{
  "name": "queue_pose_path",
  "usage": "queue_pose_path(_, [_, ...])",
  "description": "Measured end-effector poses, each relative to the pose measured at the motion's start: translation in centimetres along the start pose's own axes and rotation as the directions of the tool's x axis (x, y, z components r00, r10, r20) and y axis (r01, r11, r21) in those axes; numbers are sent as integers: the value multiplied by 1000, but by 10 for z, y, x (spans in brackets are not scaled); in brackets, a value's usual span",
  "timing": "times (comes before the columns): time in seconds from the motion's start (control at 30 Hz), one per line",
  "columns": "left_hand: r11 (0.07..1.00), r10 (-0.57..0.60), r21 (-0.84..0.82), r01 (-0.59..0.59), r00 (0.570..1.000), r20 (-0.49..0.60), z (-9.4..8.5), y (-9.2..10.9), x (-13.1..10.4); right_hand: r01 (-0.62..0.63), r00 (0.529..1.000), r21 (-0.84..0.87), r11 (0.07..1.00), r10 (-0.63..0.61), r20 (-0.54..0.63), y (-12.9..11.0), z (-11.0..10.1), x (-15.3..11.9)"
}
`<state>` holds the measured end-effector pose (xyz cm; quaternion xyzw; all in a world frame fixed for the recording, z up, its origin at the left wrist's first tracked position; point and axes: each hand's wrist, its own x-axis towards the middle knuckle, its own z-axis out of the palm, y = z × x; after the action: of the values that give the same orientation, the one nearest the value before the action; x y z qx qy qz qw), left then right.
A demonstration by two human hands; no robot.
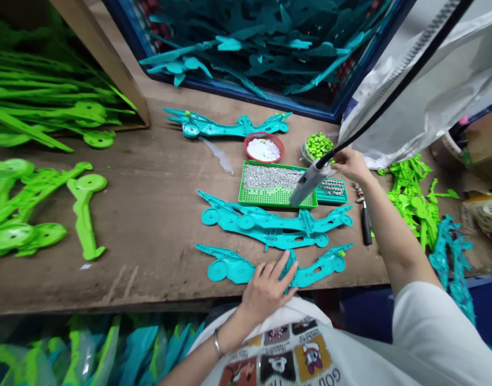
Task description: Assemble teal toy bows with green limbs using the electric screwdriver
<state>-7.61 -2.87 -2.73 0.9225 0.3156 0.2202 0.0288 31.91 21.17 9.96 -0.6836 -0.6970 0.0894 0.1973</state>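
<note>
My left hand (268, 287) presses on the middle of a turquoise plastic part (233, 268) at the table's front edge, its fingers spread. A small green piece sits near that part's right end. My right hand (351, 165) is at the right side of a bowl of small green pieces (319, 146), beside the grey head of a hanging tool (309, 185). Its fingertips are bent together, and what they hold, if anything, is too small to name. Two more turquoise parts (262, 221) lie just behind the front one.
Behind them stand a green tray of metal bits (266, 177), a turquoise tray (332, 190) and a red basket (281, 151). Green parts (85, 214) lie left. Pliers (365, 225) and green pieces (415, 203) lie right. A blue bin (238, 91) borders the back.
</note>
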Motion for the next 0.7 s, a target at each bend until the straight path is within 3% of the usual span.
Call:
queue_pose_path(0.07, [1000, 2, -15, -2, 1000, 12, -1, 0, 1, 7, 1000, 349, 937, 0, -21, -18, -3, -37])
queue_pose_path(0.13, [1000, 1, -29, -1, 1000, 25, -3, 1, 3, -38, 999, 561, 827, 35, 16, -47, -2, -78])
queue_pose_path(0.2, [999, -2, -44, 3, 999, 32, -5, 2, 5, -92, 996, 632, 770, 63, 68, -84, 5, -114])
queue_pose_path(0.3, [997, -20, -74, 24, 998, 53, -5, 4, 6, -80, 989, 636, 768, -20, 148, -147, 25, -149])
queue_pose_path(0.4, [991, -40, -128, 48, 997, 63, -2, 6, 4, 88, 958, 576, 813, -227, 175, -206, 59, -159])
queue_pose_path(0.5, [978, -34, -206, 45, 998, 57, 4, 6, 1, 239, 885, 543, 805, -411, 219, -252, 101, -156])
queue_pose_path(0.6, [963, -18, -268, 29, 999, 46, 9, 6, -2, 327, 831, 511, 795, -499, 245, -277, 133, -152])
queue_pose_path(0.7, [958, 3, -286, 6, 1000, 31, 12, 5, -4, 381, 816, 446, 810, -521, 250, -282, 144, -151])
